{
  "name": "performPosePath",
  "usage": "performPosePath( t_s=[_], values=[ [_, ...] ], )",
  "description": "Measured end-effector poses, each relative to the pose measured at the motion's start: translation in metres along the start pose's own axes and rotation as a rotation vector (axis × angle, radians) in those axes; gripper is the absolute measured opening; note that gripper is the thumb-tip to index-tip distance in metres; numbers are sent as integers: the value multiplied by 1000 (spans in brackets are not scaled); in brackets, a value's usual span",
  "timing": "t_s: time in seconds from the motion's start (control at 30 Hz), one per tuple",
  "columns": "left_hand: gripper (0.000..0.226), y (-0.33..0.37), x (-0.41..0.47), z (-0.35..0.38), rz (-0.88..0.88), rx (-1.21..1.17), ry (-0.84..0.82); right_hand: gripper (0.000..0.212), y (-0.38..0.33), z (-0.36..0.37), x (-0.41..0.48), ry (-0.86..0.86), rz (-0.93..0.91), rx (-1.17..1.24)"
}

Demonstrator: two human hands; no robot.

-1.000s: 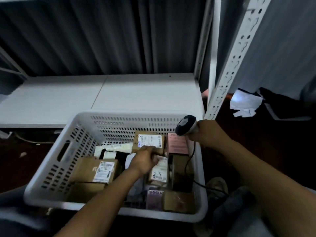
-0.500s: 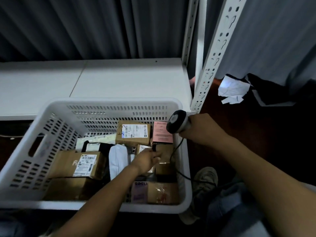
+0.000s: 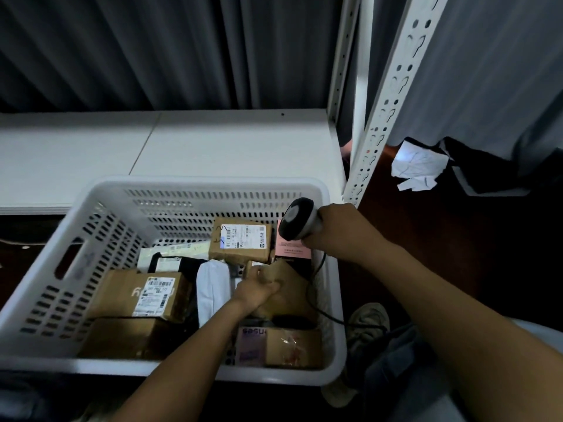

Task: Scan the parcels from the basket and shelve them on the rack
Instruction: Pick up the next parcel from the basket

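A white slotted basket holds several parcels. My left hand reaches into it and grips a plain brown cardboard parcel near the right wall, tilted up on edge. My right hand holds a black and grey barcode scanner above the basket's right rear corner, its cable trailing down over the rim. A labelled brown box lies at the back, a pink box beside it. Another labelled box sits at the left.
The rack's white lowest shelf lies just behind the basket, with perforated white uprights to the right. Crumpled white paper and dark cloth lie on the dark floor at right. A shoe shows by the basket's right side.
My left hand has moved from the labelled parcels in the middle toward the right and has taken hold of the plain brown parcel, tipping it up. The scanner hand stayed roughly in place.
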State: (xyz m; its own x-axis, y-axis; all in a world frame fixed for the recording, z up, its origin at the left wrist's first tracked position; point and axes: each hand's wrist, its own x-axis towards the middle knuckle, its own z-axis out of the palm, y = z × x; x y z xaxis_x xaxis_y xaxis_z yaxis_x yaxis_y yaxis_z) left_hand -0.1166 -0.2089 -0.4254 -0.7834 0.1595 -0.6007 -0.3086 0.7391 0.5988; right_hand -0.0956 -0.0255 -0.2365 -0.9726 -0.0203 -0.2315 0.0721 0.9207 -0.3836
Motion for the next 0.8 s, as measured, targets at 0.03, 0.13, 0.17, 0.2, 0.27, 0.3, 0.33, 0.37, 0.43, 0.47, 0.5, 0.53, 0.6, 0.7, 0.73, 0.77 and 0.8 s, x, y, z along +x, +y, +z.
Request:
performPosePath(
  t_s=[0.03, 0.13, 0.17, 0.2, 0.27, 0.3, 0.33, 0.37, 0.43, 0.47, 0.5, 0.53, 0.6, 0.7, 0.73, 0.77, 0.8],
  values=[
    [75, -1, -2, -3, -5, -36, 3, 32, -1, 0, 0, 2, 4, 5],
    [70, -4, -13, -16, -5, -140, 63, 27, -8, -2, 1, 12, -1, 11],
    [68, -5, -16, -21, -12, -187, 94, 23, -11, -4, 0, 11, -4, 15],
    [64, -6, -19, -29, -20, -250, 123, 20, -16, -6, -1, 13, -6, 35],
    [53, -3, -30, -46, -18, -387, 175, 18, -21, -9, -1, 21, -7, 91],
    [53, 0, -36, -55, -6, -454, 201, 19, -23, -9, -1, 26, 0, 120],
    [60, 3, -43, -63, 13, -518, 227, 20, -23, -8, 0, 39, 17, 153],
    [69, 7, -49, -72, 47, -577, 257, 22, -24, -6, 2, 60, 42, 210],
    [73, 15, -64, -87, 133, -661, 297, 24, -23, -2, 7, 127, 103, 373],
    [69, 18, -71, -93, 176, -685, 307, 24, -24, -2, 8, 178, 130, 442],
    [65, 21, -78, -98, 213, -705, 315, 22, -23, -3, 9, 219, 154, 489],
    [64, 25, -86, -103, 254, -717, 325, 20, -24, -5, 9, 257, 175, 521],
    [70, 31, -100, -112, 332, -734, 337, 17, -24, -7, 10, 336, 227, 663],
    [74, 36, -118, -122, 440, -631, 319, 12, -27, -6, 10, 336, 289, 1147],
    [76, 36, -122, -125, 471, -594, 320, 11, -29, -6, 11, 315, 294, 1260],
    [78, 35, -125, -128, 486, -574, 328, 11, -30, -6, 11, 298, 299, 1340],
    [81, 33, -127, -131, 497, -550, 339, 13, -32, -8, 11, 289, 306, 1397]
  ],
)
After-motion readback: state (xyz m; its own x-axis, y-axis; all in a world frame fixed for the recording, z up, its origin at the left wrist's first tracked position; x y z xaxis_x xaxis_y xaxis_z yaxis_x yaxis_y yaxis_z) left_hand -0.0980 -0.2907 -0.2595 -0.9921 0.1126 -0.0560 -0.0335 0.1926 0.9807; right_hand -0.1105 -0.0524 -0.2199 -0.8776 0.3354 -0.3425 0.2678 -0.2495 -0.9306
